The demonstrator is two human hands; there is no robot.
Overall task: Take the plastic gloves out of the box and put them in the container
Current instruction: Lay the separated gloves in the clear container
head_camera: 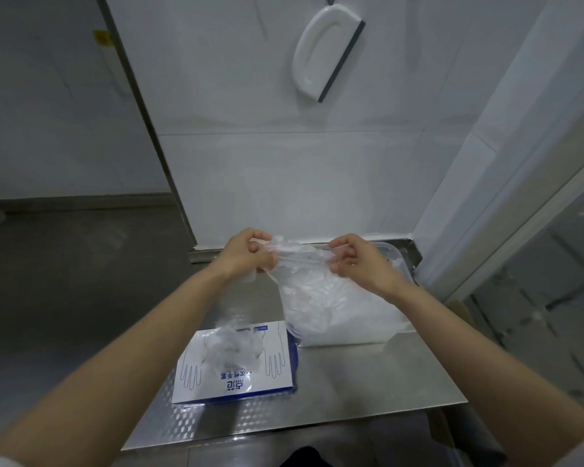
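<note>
Head view: glove (300, 258) stretched left-to-right (over container (397, 253)).

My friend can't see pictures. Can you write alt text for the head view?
The left hand and right hand pinch clear plastic gloves above a container on a steel table. A blue-and-white glove box with more gloves sticking out lies beside it.

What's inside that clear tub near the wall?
A heap of plastic gloves fills the container. Left hand and right hand hold another glove above. The bottom is covered.
</note>
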